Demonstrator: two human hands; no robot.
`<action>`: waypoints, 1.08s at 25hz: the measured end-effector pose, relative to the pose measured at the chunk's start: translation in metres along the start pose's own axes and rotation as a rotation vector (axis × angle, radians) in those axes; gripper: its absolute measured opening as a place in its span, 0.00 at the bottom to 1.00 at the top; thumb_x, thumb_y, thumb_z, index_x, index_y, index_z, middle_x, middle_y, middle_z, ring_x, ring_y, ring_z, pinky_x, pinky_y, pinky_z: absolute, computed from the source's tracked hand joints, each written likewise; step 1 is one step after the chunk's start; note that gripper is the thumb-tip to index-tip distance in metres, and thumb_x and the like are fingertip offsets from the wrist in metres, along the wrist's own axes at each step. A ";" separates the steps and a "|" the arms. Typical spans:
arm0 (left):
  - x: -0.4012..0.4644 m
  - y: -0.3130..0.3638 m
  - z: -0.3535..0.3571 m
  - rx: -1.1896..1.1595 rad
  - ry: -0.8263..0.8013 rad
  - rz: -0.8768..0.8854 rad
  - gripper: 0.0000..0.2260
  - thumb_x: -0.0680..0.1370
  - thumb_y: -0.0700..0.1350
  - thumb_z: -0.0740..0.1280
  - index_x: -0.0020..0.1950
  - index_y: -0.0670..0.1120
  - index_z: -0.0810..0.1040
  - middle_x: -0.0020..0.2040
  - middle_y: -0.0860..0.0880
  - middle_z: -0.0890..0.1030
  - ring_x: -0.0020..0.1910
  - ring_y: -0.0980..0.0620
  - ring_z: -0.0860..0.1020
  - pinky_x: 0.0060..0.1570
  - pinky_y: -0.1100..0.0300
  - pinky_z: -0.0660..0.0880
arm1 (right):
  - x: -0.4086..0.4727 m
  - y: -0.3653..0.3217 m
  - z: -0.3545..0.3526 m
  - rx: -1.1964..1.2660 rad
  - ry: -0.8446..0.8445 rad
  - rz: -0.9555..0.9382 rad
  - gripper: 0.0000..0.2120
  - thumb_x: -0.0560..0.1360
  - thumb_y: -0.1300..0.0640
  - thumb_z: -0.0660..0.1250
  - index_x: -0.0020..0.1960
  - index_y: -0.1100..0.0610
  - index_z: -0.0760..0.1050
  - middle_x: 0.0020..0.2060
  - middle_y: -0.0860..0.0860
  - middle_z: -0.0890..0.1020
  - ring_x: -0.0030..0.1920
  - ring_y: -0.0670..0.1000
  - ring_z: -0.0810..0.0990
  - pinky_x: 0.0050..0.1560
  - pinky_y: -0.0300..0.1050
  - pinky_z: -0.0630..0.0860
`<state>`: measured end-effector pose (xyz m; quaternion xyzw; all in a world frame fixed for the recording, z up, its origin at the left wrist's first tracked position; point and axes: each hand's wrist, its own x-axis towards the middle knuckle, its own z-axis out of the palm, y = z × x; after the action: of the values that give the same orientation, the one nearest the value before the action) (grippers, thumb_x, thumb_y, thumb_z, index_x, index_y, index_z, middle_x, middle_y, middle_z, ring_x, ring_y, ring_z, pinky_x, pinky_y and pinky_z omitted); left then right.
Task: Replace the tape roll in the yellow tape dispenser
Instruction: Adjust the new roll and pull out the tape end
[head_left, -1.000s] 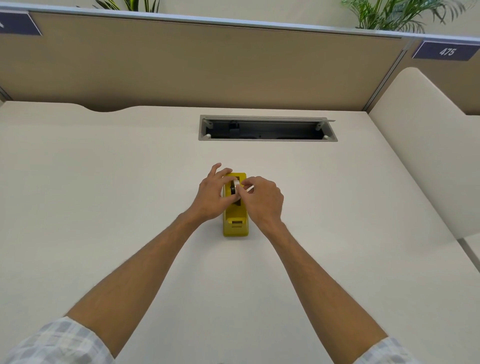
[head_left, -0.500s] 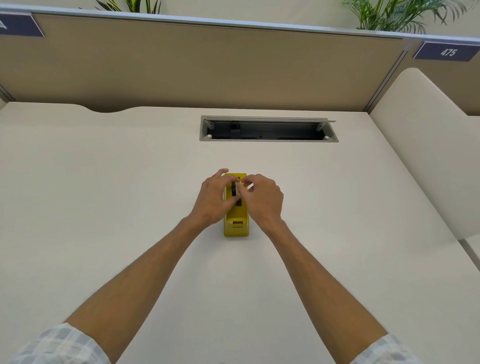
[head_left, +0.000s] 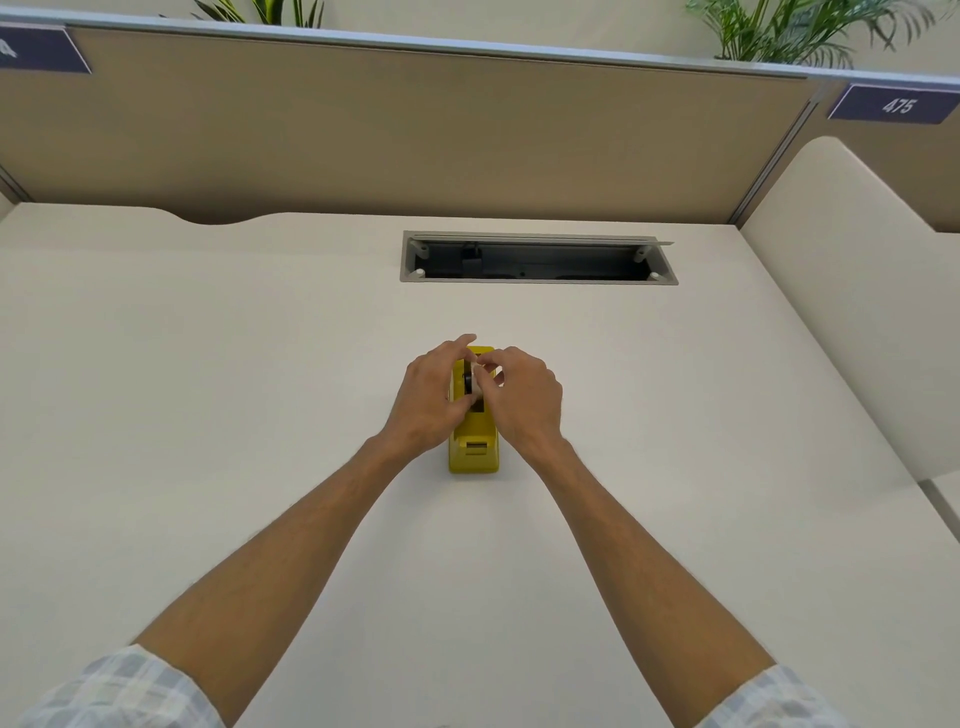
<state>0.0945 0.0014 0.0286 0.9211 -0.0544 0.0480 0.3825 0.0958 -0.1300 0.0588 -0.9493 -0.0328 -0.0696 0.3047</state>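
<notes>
Tape roll (head_left: 474, 385) sits in the yellow dispenser (head_left: 474, 447), which stands on the pale desk (head_left: 208, 389) in front of the open cable slot (head_left: 537, 258). Both hands meet over it: left hand (head_left: 428, 402) pinches the roll, right hand (head_left: 524, 397) pinches at its top edge

Bright, even light; soft faint shadows; sharp centre; wide-angle bending at edges.
</notes>
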 end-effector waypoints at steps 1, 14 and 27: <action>-0.001 0.001 -0.001 -0.005 0.001 0.008 0.31 0.73 0.46 0.73 0.74 0.52 0.64 0.70 0.50 0.73 0.70 0.47 0.69 0.68 0.53 0.63 | 0.000 0.000 0.000 0.004 0.004 0.001 0.11 0.79 0.50 0.63 0.55 0.51 0.81 0.48 0.47 0.83 0.45 0.50 0.81 0.40 0.41 0.71; -0.001 0.004 -0.007 -0.012 -0.002 0.086 0.25 0.75 0.47 0.71 0.70 0.49 0.70 0.69 0.50 0.73 0.67 0.48 0.71 0.68 0.49 0.69 | 0.001 0.001 -0.001 0.025 0.009 0.026 0.10 0.77 0.47 0.64 0.52 0.50 0.82 0.46 0.45 0.84 0.43 0.49 0.81 0.40 0.43 0.73; -0.001 -0.003 -0.008 0.114 -0.081 0.080 0.25 0.74 0.46 0.71 0.69 0.52 0.70 0.74 0.46 0.66 0.73 0.46 0.61 0.71 0.50 0.57 | -0.001 0.001 -0.004 0.046 -0.010 0.027 0.11 0.78 0.48 0.64 0.52 0.52 0.81 0.46 0.47 0.84 0.43 0.49 0.81 0.42 0.44 0.74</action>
<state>0.0935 0.0088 0.0320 0.9397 -0.1036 0.0289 0.3247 0.0947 -0.1326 0.0613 -0.9428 -0.0230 -0.0599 0.3270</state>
